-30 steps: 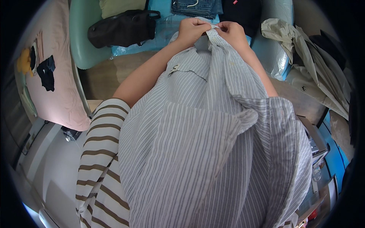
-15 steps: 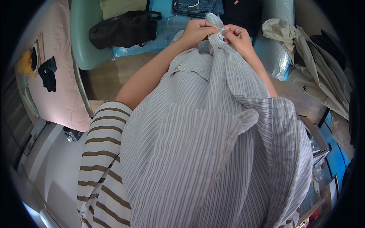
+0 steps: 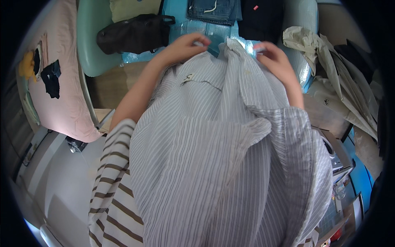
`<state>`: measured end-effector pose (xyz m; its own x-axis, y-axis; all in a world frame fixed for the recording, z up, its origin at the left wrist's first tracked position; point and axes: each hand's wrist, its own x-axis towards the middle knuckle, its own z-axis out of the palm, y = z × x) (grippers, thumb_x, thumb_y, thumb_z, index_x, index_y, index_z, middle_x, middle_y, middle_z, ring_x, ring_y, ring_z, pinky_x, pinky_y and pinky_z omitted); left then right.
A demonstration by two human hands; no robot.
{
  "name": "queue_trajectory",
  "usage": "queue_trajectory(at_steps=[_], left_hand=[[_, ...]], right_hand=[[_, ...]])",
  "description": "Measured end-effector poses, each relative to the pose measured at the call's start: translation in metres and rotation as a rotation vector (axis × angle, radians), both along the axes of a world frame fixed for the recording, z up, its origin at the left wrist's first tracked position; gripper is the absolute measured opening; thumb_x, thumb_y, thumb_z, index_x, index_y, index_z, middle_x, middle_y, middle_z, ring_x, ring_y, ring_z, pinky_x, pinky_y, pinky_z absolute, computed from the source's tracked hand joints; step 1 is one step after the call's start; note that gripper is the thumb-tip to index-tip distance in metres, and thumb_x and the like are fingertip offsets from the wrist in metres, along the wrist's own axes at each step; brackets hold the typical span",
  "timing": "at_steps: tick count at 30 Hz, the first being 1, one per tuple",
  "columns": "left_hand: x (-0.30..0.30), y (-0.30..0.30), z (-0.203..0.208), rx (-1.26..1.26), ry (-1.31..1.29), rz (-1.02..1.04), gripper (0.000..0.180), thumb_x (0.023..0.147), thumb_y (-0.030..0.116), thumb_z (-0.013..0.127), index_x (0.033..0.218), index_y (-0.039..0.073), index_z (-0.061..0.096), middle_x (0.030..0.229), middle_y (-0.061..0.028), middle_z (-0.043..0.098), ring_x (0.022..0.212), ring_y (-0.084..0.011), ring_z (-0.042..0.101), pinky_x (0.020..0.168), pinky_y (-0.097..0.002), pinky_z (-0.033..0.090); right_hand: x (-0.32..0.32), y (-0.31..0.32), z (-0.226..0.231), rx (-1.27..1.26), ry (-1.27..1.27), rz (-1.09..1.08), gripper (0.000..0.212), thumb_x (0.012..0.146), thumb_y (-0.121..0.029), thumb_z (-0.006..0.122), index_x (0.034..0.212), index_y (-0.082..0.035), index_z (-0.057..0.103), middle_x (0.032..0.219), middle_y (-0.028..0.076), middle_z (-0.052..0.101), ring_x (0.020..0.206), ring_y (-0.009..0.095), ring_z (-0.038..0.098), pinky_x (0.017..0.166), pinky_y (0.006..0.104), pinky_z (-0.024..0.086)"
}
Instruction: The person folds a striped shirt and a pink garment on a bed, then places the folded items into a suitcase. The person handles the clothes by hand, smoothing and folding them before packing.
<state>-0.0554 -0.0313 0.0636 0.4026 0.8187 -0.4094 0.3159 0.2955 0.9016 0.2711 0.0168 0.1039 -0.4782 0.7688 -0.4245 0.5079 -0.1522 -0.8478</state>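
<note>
A grey-and-white striped shirt [image 3: 205, 156] spreads over my lap and reaches away from me, with a small tag on its upper left part and its collar end at the top. My left hand [image 3: 185, 48] is at the upper left of the shirt, fingers curled round a bit of its cloth. Across from it, my right hand [image 3: 276, 59] pinches a pale striped edge between thumb and fingers. Both hands are slightly blurred. A gap with the shirt's top end lies between them.
Ahead is a pale green chair [image 3: 92, 41] with a black bag [image 3: 133, 33], folded jeans [image 3: 214, 11] and black cloth [image 3: 261, 20] on blue wrap. Beige cloth [image 3: 329, 70] hangs at right. A pink-covered surface [image 3: 61, 111] stands left, an open box [image 3: 339, 154] lower right.
My hands were together, pinching the shirt's top end. They have moved apart, the left hand to the left and the right hand to the right, and the top end has dropped nearer me.
</note>
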Motion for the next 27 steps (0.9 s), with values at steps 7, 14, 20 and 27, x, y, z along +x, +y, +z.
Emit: queue_trajectory(at_steps=[7, 14, 20, 27], left_hand=[[-0.052, -0.059, 0.154, -0.033, -0.279, -0.149, 0.051, 0.074, 0.035, 0.074, 0.116, 0.008, 0.061, 0.126, -0.008, 0.049, 0.118, -0.0224, 0.045, 0.101, -0.0353, 0.034], [-0.03, -0.048, 0.145, -0.125, -0.042, -0.092, 0.038, 0.069, 0.015, 0.073, 0.105, 0.007, 0.063, 0.118, -0.0091, 0.047, 0.114, -0.0241, 0.045, 0.098, -0.033, 0.036], [-0.047, -0.066, 0.131, -0.207, 0.012, 0.026, 0.048, 0.081, 0.012, 0.065, 0.126, 0.0, 0.052, 0.13, -0.0131, 0.051, 0.117, -0.0225, 0.05, 0.098, -0.0298, 0.038], [-0.069, -0.065, 0.082, -0.798, -0.855, 0.436, 0.04, 0.089, 0.023, 0.061, 0.124, 0.003, 0.057, 0.116, -0.0053, 0.061, 0.103, -0.0117, 0.055, 0.09, -0.0273, 0.043]], right_hand=[[0.035, -0.049, 0.122, -0.193, 0.805, 0.183, 0.043, 0.061, -0.022, 0.083, 0.097, -0.003, 0.068, 0.102, 0.017, 0.065, 0.096, 0.031, 0.063, 0.103, 0.055, 0.032], [0.031, -0.009, 0.122, 0.075, 0.581, 0.027, 0.019, 0.08, -0.015, 0.071, 0.083, 0.004, 0.068, 0.083, 0.012, 0.067, 0.073, 0.017, 0.061, 0.067, 0.0279, 0.047], [0.067, 0.007, 0.121, 0.088, 0.555, -0.459, 0.022, 0.097, -0.017, 0.051, 0.103, 0.001, 0.063, 0.094, 0.006, 0.066, 0.082, 0.01, 0.061, 0.077, 0.0237, 0.047], [0.049, -0.006, 0.089, -0.128, -0.047, -0.218, 0.032, 0.089, -0.031, 0.061, 0.094, 0.001, 0.06, 0.083, 0.004, 0.061, 0.073, 0.01, 0.052, 0.069, 0.026, 0.041]])
